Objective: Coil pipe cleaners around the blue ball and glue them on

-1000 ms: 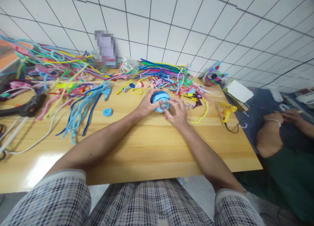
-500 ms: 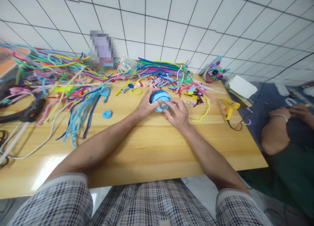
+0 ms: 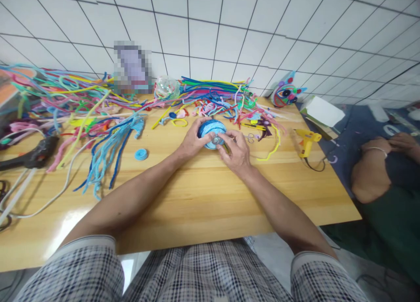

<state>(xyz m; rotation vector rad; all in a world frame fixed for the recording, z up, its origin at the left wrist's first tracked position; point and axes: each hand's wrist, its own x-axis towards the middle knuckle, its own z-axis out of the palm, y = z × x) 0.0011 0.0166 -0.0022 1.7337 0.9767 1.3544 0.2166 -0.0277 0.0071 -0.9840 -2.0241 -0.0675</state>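
A ball wrapped in rings of dark and light blue pipe cleaner (image 3: pixel 213 128) is held just above the table, with a clear patch showing at its front. My left hand (image 3: pixel 193 140) wraps its left side, the thumb lying across the front. From the right, my right hand (image 3: pixel 236 151) closes its bent fingers against the ball's lower front; whether a small piece sits between the fingertips is hidden. To the left lies a light blue pipe-cleaner coil (image 3: pixel 141 154), near a bunch of loose blue pipe cleaners (image 3: pixel 105 153).
Pipe cleaners (image 3: pixel 210 89) heap along the tiled wall, beside a clear ball (image 3: pixel 166 88) and a decorated ball (image 3: pixel 285 94). Small scissors (image 3: pixel 250 138) lie right of my hands. A yellow glue gun (image 3: pixel 307 143) stands farther right, a black one (image 3: pixel 41 153) left. Another person's arm (image 3: pixel 372 168) is at right.
The view has shifted slightly, so most things sit a little farther left. Both hands stay on the blue ball, with only slight finger movement.
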